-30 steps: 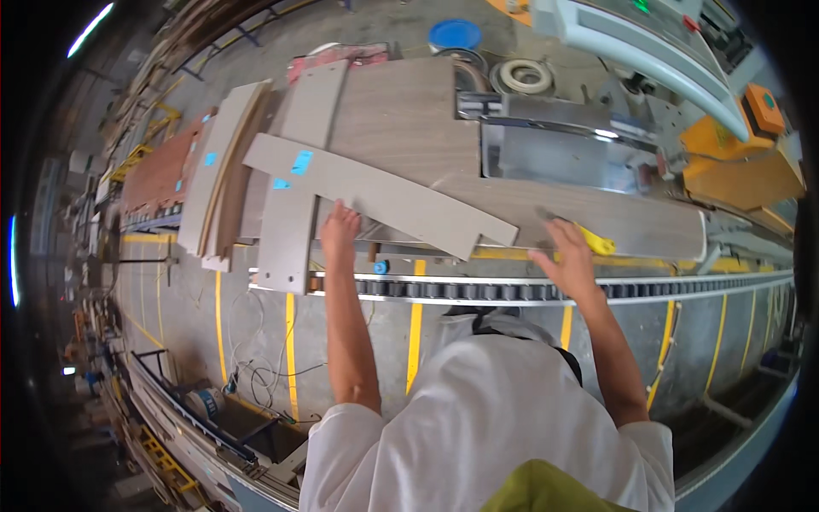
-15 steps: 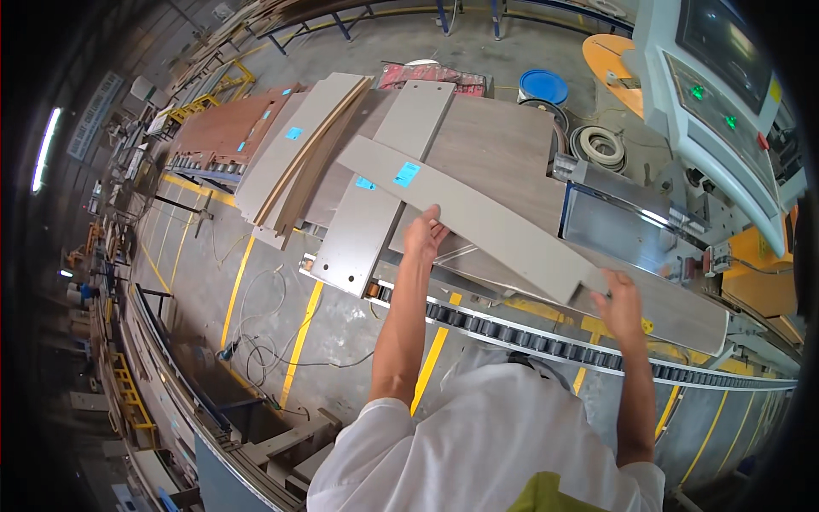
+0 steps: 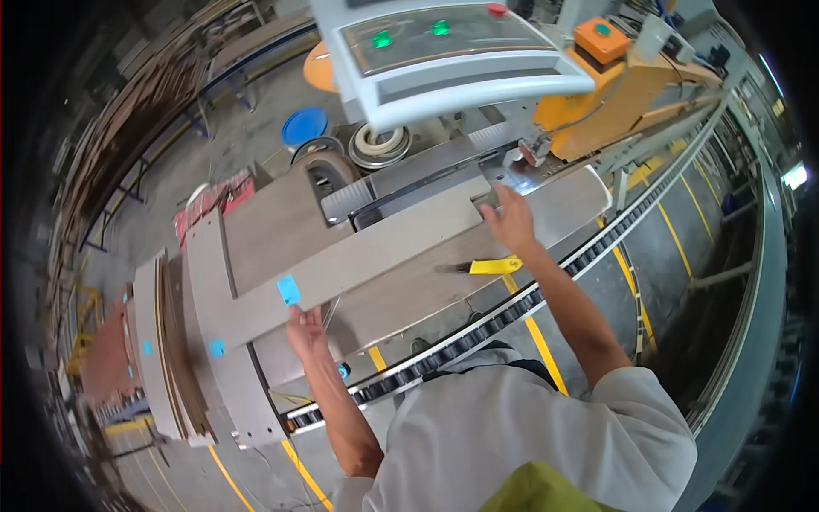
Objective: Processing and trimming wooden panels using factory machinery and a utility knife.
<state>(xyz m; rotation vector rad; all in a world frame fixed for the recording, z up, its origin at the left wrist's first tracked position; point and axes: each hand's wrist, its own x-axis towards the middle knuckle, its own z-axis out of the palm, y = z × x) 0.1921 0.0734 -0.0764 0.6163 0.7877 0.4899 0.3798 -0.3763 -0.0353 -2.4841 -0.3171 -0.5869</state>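
A long grey board (image 3: 375, 253) with a notch in its right end and a blue label lies slantwise across the machine's brown table (image 3: 409, 299). My left hand (image 3: 309, 334) is closed at the board's near edge, just below the label. At the notched end, my right hand (image 3: 512, 220) grips the corner with thumb and fingers. Under the board's left end, a wider grey panel (image 3: 245, 388) with holes at its ends lies crosswise. A yellow-handled tool (image 3: 493, 266) rests on the table's near side, close to my right forearm.
A grey control panel (image 3: 452, 51) with green lights overhangs the far side. An orange machine housing (image 3: 597, 102) stands to the right. A roller track (image 3: 461, 341) runs along the near side. Stacked boards (image 3: 162, 350) sit at left, a blue-lidded bucket (image 3: 304, 127) beyond the table.
My view has turned to the right. The long board has swung round and moved towards the machine, both hands staying at it. The yellow-handled tool now shows more fully.
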